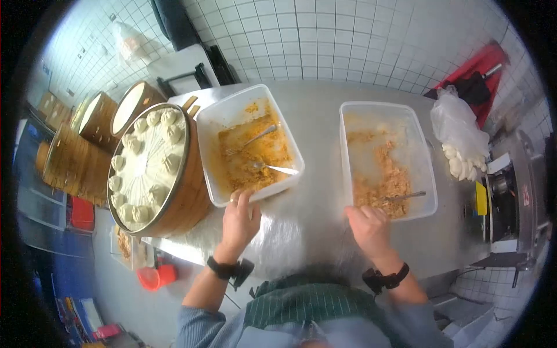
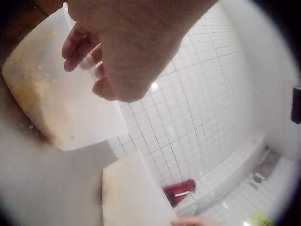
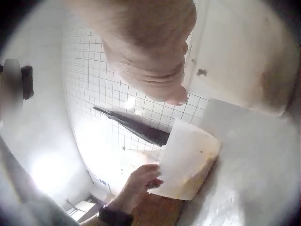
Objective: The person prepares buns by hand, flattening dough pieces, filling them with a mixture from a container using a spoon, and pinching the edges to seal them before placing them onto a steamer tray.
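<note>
A clear plastic tub [image 1: 267,194] holding orange-yellow filling and two forks [image 1: 261,134] stands left of centre. The left hand [image 1: 239,223] grips its near rim, fingers bent over the edge; the left wrist view shows this hand [image 2: 136,47] against the tub wall [image 2: 89,122]. To the right, a second tub [image 1: 366,159] holds brownish-pink filling [image 1: 391,180] and one utensil [image 1: 406,196]. Its near left corner is gripped by the right hand [image 1: 371,229], whose fingers are partly hidden in the right wrist view, beside the tub wall [image 3: 230,61].
A large bamboo steamer [image 1: 185,197] with pleated buns [image 1: 168,164] stands at the left, other steamers [image 1: 75,159] behind it. At the right lie a plastic bag [image 1: 458,124] and white dough pieces [image 1: 461,165], near a metal appliance [image 1: 525,191]. A tiled wall [image 1: 331,43] borders the metal table.
</note>
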`<state>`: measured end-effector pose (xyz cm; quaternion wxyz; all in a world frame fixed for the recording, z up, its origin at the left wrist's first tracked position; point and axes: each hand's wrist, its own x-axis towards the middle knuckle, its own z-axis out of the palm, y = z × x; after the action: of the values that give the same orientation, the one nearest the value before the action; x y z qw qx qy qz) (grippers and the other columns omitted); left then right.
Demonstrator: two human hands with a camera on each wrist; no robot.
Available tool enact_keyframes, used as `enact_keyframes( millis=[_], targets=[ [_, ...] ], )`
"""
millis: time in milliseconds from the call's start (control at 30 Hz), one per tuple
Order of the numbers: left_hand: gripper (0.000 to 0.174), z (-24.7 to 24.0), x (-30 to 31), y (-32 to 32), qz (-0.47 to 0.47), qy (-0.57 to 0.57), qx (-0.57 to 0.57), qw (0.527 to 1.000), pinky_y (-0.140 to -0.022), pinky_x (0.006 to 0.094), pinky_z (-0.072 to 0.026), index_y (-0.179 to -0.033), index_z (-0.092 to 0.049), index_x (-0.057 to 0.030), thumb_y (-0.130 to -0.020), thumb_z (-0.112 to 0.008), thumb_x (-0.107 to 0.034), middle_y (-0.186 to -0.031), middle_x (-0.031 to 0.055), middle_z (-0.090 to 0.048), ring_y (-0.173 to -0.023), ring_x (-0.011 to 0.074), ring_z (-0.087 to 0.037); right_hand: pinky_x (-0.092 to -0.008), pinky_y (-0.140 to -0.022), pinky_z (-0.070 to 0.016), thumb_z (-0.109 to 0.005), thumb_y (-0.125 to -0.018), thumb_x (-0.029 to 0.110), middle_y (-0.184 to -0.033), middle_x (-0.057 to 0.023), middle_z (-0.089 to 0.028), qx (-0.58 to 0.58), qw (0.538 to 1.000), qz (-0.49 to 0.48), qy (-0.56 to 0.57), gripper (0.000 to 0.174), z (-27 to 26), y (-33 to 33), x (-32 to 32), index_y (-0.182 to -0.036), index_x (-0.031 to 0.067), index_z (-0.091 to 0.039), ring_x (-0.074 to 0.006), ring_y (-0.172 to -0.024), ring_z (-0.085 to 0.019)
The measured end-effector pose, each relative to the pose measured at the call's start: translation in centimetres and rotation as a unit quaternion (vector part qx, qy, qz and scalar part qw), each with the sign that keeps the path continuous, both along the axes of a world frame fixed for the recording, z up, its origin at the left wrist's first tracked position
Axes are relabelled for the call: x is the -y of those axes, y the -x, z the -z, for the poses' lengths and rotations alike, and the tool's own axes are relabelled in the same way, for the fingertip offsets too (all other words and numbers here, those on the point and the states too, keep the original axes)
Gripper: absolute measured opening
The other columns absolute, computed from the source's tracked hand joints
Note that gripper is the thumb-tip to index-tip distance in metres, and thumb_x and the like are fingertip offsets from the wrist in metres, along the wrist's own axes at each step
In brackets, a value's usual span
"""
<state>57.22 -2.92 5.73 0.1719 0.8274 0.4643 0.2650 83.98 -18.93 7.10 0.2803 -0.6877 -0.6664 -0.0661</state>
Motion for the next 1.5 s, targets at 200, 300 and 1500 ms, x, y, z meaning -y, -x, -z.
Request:
enact_keyframes(
  millis=[200, 300, 1500],
  targets=[
    [0.038, -1.4, 6.7, 3.8, 0.075, 0.029, 0.003, 0.997, -0.071, 0.0384, -0.0481, -0.114, -0.057, -0.0027, -0.076, -0.061, 0.001, -0.107, 0.0179, -0.057, -0.078, 0.0300, -0.059, -0.0383, -0.059, -0.0483, -0.067, -0.081, 0.012, -0.074, -0.0066, -0.058, -0.137, 0.990, 0.030, -0.002, 0.012, 2.4, 2.4, 3.3, -0.093, 0.0101, -0.067, -0.0257, -0.067, -0.060],
    [0.034, -1.3, 7.9, 4.9, 0.114, 0.030, 0.029, 0.993, -0.076, 0.0395, -0.0478, -0.108, -0.059, 0.0003, -0.074, -0.059, 0.004, -0.102, 0.0179, -0.058, -0.080, 0.0293, -0.060, -0.0389, -0.060, -0.0494, -0.065, -0.083, 0.015, -0.076, -0.0079, -0.061, -0.150, 0.986, 0.018, 0.068, 0.011, 5.4, 3.6, 7.2, -0.094, 0.0108, -0.068, -0.0265, -0.068, -0.062],
    [0.018, 2.6, 27.0, -28.9, 0.222, 0.205, -0.057, 0.951, -0.067, 0.0387, -0.0513, -0.096, -0.064, -0.0078, -0.081, -0.060, 0.003, -0.089, 0.0138, -0.065, -0.078, 0.0334, -0.064, -0.0376, -0.081, -0.0501, -0.077, -0.066, 0.045, -0.100, -0.0178, -0.067, -0.423, 0.817, 0.384, 0.079, 0.060, 15.7, -59.5, 14.1, -0.105, 0.0012, -0.065, -0.0287, -0.097, -0.063]
  ],
)
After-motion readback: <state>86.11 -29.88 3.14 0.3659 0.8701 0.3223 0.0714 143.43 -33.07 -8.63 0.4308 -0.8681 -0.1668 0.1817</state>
